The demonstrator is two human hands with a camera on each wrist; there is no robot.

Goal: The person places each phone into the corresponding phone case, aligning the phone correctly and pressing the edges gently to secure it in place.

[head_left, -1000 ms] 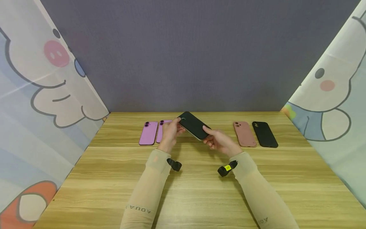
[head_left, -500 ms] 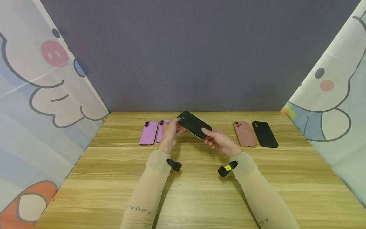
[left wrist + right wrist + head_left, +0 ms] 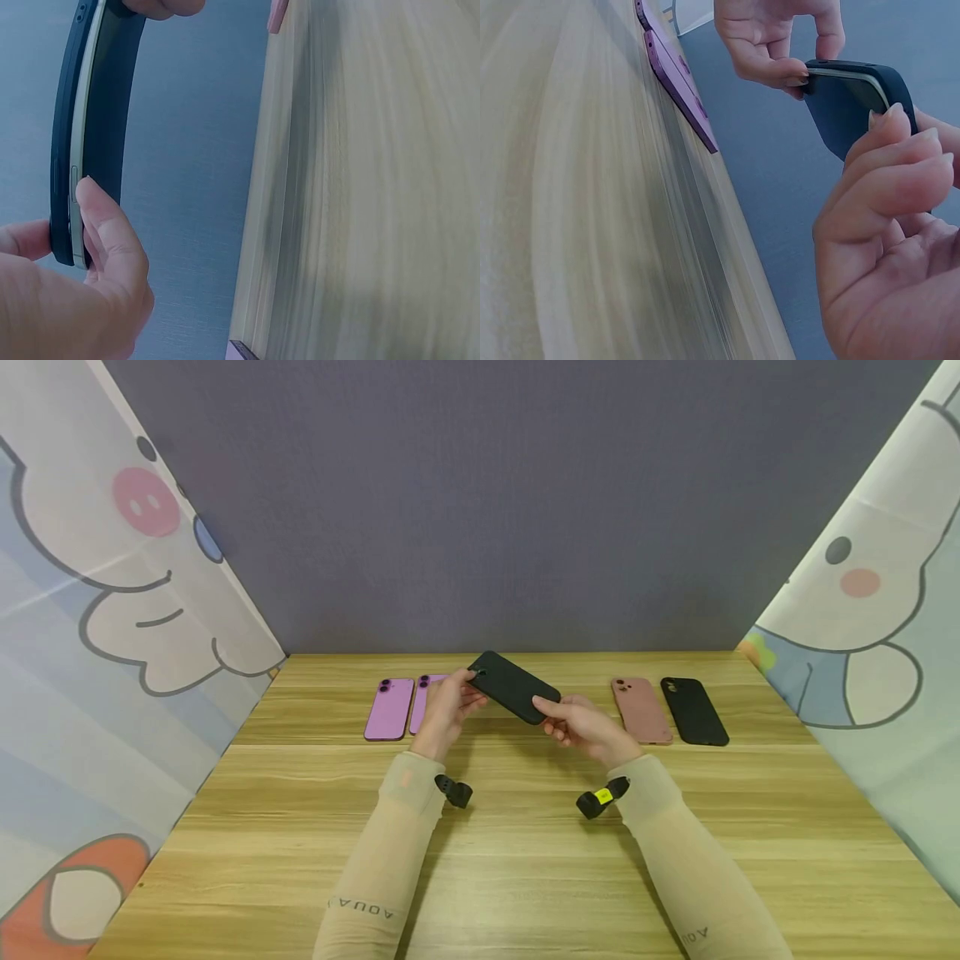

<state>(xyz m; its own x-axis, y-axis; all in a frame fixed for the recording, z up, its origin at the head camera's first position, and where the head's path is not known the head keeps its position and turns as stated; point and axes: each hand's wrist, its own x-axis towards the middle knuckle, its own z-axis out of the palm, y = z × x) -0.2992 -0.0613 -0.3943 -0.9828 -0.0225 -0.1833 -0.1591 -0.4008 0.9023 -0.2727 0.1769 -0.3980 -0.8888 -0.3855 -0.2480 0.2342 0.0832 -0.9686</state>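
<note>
A phone [image 3: 107,112] with a pale metal edge sits against a black phone case [image 3: 513,687], tilted above the table. The pale edge shows beside the case in the left wrist view, and the dark screen faces away from the head camera. My left hand [image 3: 445,714] pinches the camera end, thumb on the case and fingers on the screen side. At the other end my right hand [image 3: 585,724] grips it, thumb on the case's back and curled fingers beneath. Whether the case is seated all the way round cannot be told.
Two purple phones [image 3: 390,710] lie back up at the left, one partly hidden by my left hand. A pink phone case [image 3: 642,710] and another black phone case [image 3: 695,712] lie on the right of the wooden table [image 3: 517,877]. A grey panel [image 3: 510,510] stands behind.
The pale edge visible along the phone's near side earlier no longer shows in the head view. My right hand has shifted slightly right, and its thumb stays on the case.
</note>
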